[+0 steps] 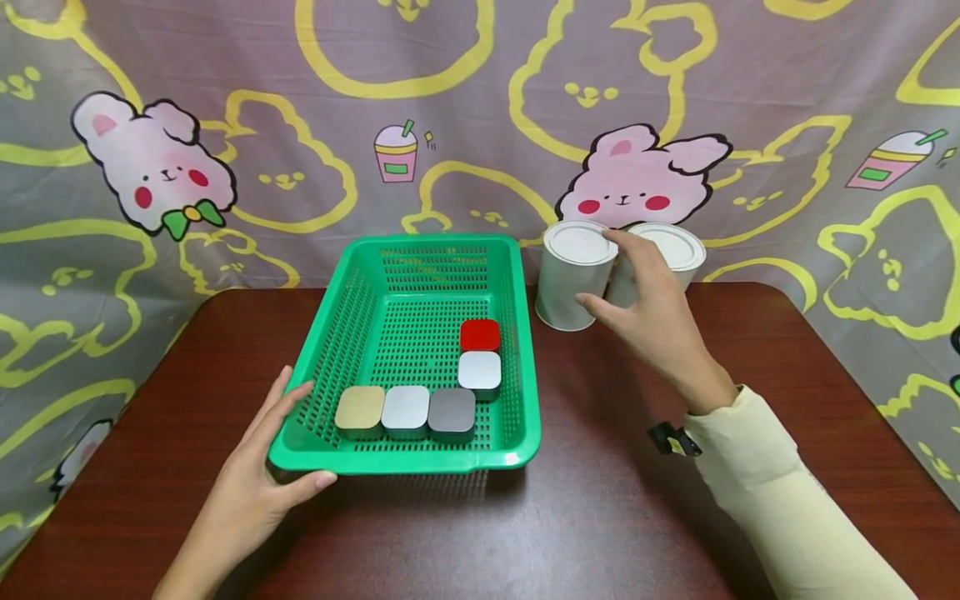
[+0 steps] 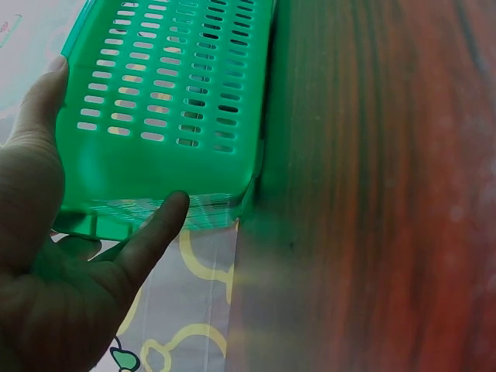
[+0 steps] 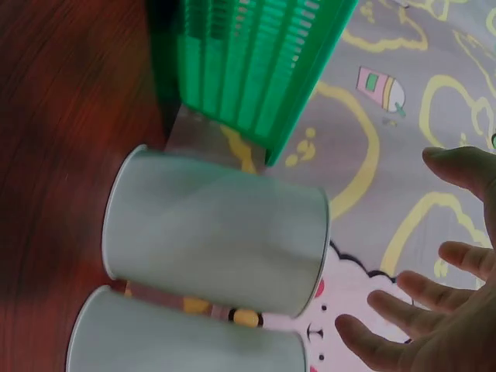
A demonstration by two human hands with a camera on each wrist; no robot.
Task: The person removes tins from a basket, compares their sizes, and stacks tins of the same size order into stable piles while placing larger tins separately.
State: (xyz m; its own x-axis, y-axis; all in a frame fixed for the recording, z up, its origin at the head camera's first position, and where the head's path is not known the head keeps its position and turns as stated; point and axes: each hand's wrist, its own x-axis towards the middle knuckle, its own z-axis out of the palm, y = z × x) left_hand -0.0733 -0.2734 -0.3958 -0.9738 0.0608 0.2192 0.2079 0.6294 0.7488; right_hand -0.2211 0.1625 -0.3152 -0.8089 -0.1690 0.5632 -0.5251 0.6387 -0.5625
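Observation:
A green plastic basket (image 1: 405,461) with slotted walls stands on the table. My left hand (image 1: 251,471) grips its near left corner, thumb at the front rim and fingers over the left rim. Inside lie several rounded-square blocks: a red one (image 1: 480,335) behind a silver one (image 1: 480,369) along the right side, then a gold one (image 1: 360,408), another silver one (image 1: 406,408) and a dark grey one (image 1: 452,411) in a front row. My right hand (image 1: 652,312) hovers with spread fingers by a pale can (image 3: 217,229); the right wrist view shows a gap between them.
A second pale can (image 1: 678,248) stands right beside the first, partly behind my right hand. A patterned cloth (image 1: 465,125) hangs behind the dark wooden table (image 1: 592,500), close to the cans and the basket's far end.

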